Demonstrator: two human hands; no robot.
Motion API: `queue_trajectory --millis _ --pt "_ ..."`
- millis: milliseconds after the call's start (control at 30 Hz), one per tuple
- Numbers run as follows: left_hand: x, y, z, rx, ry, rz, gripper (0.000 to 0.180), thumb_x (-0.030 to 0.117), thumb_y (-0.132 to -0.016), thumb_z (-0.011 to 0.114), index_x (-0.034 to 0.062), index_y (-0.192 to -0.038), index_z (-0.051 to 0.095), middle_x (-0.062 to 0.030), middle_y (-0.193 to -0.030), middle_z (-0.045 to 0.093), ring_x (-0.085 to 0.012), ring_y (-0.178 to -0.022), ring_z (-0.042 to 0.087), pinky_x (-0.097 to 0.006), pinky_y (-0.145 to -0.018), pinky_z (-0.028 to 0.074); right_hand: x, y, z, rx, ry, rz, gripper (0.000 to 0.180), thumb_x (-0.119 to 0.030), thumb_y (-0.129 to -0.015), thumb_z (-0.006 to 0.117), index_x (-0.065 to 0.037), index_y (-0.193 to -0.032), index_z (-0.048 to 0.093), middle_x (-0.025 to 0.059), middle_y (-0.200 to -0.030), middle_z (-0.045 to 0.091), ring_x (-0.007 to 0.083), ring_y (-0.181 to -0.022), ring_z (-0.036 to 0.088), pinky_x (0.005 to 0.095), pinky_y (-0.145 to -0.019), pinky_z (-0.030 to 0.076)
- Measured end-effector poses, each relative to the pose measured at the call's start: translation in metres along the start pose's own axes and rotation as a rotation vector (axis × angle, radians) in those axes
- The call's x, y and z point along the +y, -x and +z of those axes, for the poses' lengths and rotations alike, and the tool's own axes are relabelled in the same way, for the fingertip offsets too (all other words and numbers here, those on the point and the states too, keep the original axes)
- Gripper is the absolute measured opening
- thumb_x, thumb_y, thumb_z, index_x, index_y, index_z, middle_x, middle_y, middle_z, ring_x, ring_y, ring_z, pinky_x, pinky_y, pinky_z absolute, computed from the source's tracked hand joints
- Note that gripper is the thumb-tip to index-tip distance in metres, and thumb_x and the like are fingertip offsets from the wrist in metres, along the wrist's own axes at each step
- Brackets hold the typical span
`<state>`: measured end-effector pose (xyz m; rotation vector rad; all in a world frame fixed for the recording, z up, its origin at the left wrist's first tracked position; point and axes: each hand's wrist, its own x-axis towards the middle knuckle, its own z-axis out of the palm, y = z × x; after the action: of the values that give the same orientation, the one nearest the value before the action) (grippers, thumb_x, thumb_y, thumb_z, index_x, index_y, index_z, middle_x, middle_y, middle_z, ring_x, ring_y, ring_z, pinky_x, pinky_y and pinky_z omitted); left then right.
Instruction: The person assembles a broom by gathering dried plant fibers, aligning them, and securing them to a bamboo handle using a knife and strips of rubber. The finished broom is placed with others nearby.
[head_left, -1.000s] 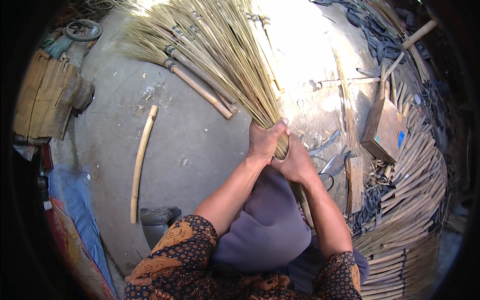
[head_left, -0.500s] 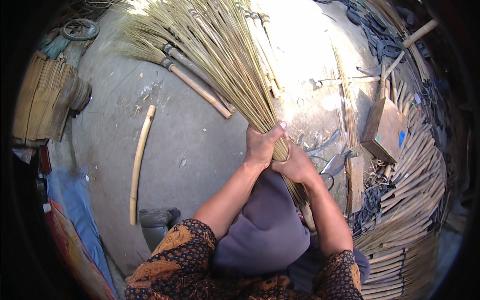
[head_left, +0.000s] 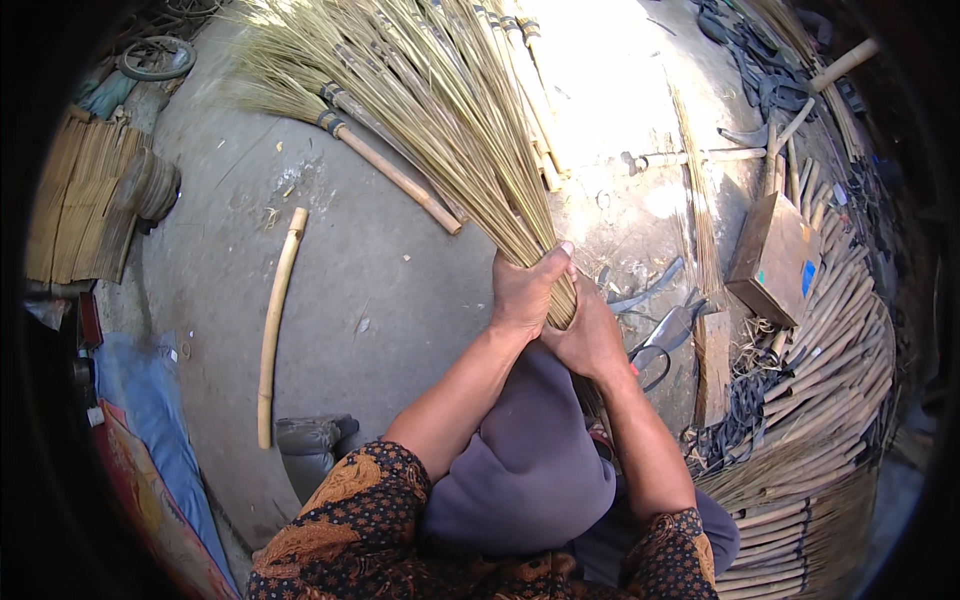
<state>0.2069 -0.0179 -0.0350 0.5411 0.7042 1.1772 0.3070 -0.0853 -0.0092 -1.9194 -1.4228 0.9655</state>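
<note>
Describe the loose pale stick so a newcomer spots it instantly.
On the grey floor, look right of the blue cloth. A pale, slightly bent stick lies there, pointing up the picture. Unlike the nearby broom, it carries no bristles.

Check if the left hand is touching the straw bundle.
Touching. The head view shows the left hand closed on the straw bundle, covering part of its stalks with no visible gap.
</note>
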Motion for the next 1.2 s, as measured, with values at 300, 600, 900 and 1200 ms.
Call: queue_trajectory --millis 300,600,900,1200 --pt "-0.003 0.004 0.002 -0.105 0.065 -0.028 0.025 0.004 -0.092 0.075 -0.0003 -0.113 0.060 -0.0104 -0.096 0.069 -0.0188 -0.080 0.069 -0.033 -0.071 0.062 0.009 -0.008 -0.026 -0.270 -0.074 0.056 0.050 -0.020 -0.078 0.082 0.000 -0.121 0.067 0.0234 -0.101 0.075 0.0434 -0.102 0.073 0.0450 -0.088 0.057" --pt "-0.017 0.002 -0.001 -0.063 -0.021 -0.007 0.020 0.003 -0.092 0.076 0.0017 -0.107 0.064 -0.0050 -0.092 0.068 -0.0136 -0.079 0.069 -0.029 -0.073 0.059 0.016 0.000 -0.001 0.027 0.080 0.007 0.062 -0.027 -0.081 0.083 0.007 -0.127 0.059 0.0310 -0.102 0.074 0.0443 -0.102 0.073 0.0483 -0.088 0.058" --pt "-0.023 0.002 -0.004 -0.124 -0.039 -0.008 0.019 0.006 -0.095 0.075 0.0013 -0.110 0.065 -0.0087 -0.092 0.069 -0.0169 -0.081 0.071 -0.034 -0.065 0.065 0.013 -0.003 -0.015 -0.077 0.006 0.019 0.049 -0.028 -0.080 0.082 -0.001 -0.117 0.067 0.0262 -0.100 0.075 0.0438 -0.098 0.073 0.0467 -0.085 0.059" --pt "-0.020 0.006 -0.006 -0.167 -0.015 -0.093 0.017 0.008 -0.096 0.074 0.0025 -0.110 0.065 -0.0080 -0.089 0.070 -0.0160 -0.084 0.071 -0.032 -0.070 0.064 0.018 -0.003 -0.020 -0.159 -0.024 0.085 0.054 -0.027 -0.076 0.084 0.003 -0.119 0.067 0.0277 -0.101 0.075 0.0442 -0.101 0.073 0.0471 -0.087 0.058"
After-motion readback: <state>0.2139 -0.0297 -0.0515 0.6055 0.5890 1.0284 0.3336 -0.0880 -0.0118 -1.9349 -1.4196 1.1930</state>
